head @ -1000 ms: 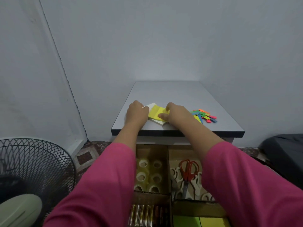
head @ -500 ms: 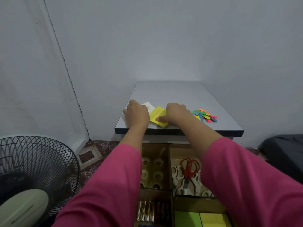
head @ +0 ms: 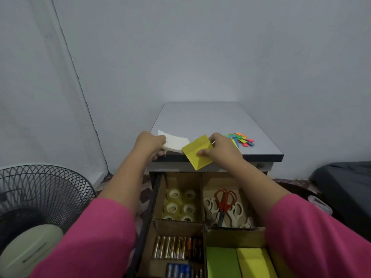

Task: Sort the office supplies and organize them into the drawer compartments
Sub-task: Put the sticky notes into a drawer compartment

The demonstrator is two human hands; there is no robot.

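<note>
My right hand (head: 219, 146) pinches a yellow sticky-note pad (head: 195, 153), lifted and tilted over the front edge of the grey table (head: 200, 117). My left hand (head: 149, 143) grips a white note pad (head: 174, 142) at the table's front left corner. Below, the open drawer (head: 158, 189) is split by cardboard. Tape rolls (head: 180, 205) fill the back left compartment, scissors (head: 224, 207) the back right, batteries (head: 174, 250) the front left. Green and yellow pads (head: 239, 261) lie in the front right compartment.
A heap of small coloured page flags (head: 242, 139) lies on the table to the right of my right hand. A standing fan (head: 36, 207) is on the floor at left, a dark object (head: 345, 185) at right. Walls close in behind the table.
My right hand has lifted the yellow pad off the table toward the front edge. My left hand has taken hold of the white pad. The view tilted down, showing more of the drawer.
</note>
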